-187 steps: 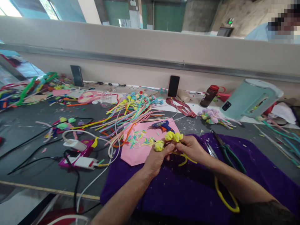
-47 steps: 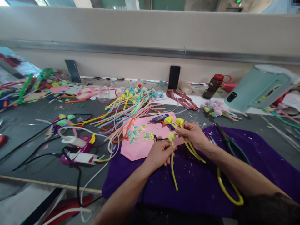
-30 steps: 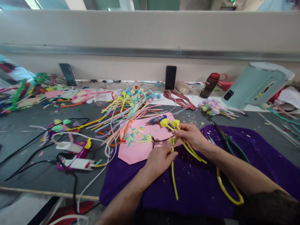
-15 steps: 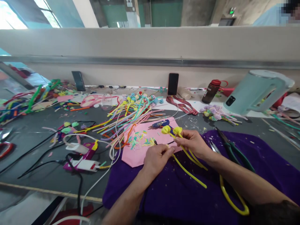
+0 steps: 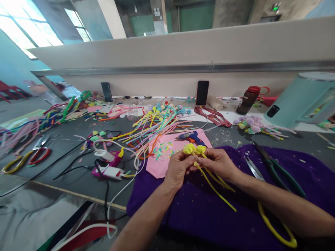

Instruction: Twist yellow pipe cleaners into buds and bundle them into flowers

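My left hand (image 5: pixel 178 167) and my right hand (image 5: pixel 218 162) meet over the purple cloth (image 5: pixel 204 216), fingers pinched together around yellow fuzzy-stemmed flowers (image 5: pixel 195 149). Two yellow flower heads show above my fingertips, and a smaller yellow piece shows just below them. Several yellow stems (image 5: pixel 218 191) hang down to the right from under my hands. Behind the flowers, a blue glue gun (image 5: pixel 191 136) lies on pink paper (image 5: pixel 157 167) scattered with small coloured clippings. My fingers partly hide where the stems join.
Scissors (image 5: pixel 255 169) and green-handled pliers (image 5: pixel 277 170) lie by my right forearm. A purple power strip (image 5: pixel 111 166) with cables is at left. Stem bundles (image 5: pixel 154 125), phone (image 5: pixel 202 92), brown bottle (image 5: pixel 247 101) and kettle (image 5: pixel 293 101) stand or lie behind.
My left hand has moved up to the flowers and now meets my right hand. The view has turned left, showing red- and yellow-handled scissors at the left.
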The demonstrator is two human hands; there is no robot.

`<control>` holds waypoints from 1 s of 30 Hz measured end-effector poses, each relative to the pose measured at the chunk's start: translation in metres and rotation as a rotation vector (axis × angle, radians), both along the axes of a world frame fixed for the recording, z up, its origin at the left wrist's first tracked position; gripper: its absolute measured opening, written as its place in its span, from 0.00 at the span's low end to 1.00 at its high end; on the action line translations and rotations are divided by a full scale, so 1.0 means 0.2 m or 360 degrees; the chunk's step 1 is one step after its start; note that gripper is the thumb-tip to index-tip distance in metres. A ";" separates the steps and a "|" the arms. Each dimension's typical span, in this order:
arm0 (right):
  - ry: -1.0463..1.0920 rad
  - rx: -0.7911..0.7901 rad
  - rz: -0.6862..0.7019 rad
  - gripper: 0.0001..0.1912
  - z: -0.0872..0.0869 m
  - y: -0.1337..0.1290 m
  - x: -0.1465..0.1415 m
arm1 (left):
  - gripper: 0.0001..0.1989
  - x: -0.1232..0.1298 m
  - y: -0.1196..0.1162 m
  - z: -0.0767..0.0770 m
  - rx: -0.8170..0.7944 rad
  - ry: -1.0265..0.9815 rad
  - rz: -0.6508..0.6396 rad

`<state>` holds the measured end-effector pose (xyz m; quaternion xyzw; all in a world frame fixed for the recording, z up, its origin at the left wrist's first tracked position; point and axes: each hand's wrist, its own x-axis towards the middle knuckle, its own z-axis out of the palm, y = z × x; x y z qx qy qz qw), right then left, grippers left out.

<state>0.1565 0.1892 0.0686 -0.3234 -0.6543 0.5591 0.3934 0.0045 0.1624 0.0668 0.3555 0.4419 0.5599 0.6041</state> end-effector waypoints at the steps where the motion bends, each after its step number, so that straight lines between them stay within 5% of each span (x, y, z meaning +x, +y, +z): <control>1: -0.0007 0.0009 0.0011 0.12 0.01 -0.01 0.00 | 0.12 0.00 0.00 0.01 0.0025 -0.0022 0.0016; 6: -0.0076 0.0084 -0.0058 0.13 0.17 -0.04 0.05 | 0.10 -0.02 -0.05 0.12 0.0185 -0.0204 0.0106; 11: -0.0091 0.0648 -0.0185 0.10 0.40 -0.12 0.14 | 0.08 -0.01 -0.20 0.31 0.0423 -0.0180 -0.0087; 15: -0.0160 0.0750 -0.0169 0.10 0.49 -0.30 0.22 | 0.07 0.03 -0.35 0.33 0.0315 -0.0130 -0.0219; 21: -0.0172 0.0677 -0.0206 0.10 0.35 -0.60 0.25 | 0.08 0.09 -0.59 0.23 0.0293 -0.0118 -0.0043; 30: 0.0083 0.0716 -0.0535 0.04 0.06 -0.77 0.13 | 0.10 0.14 -0.74 0.08 0.0270 -0.0167 0.0155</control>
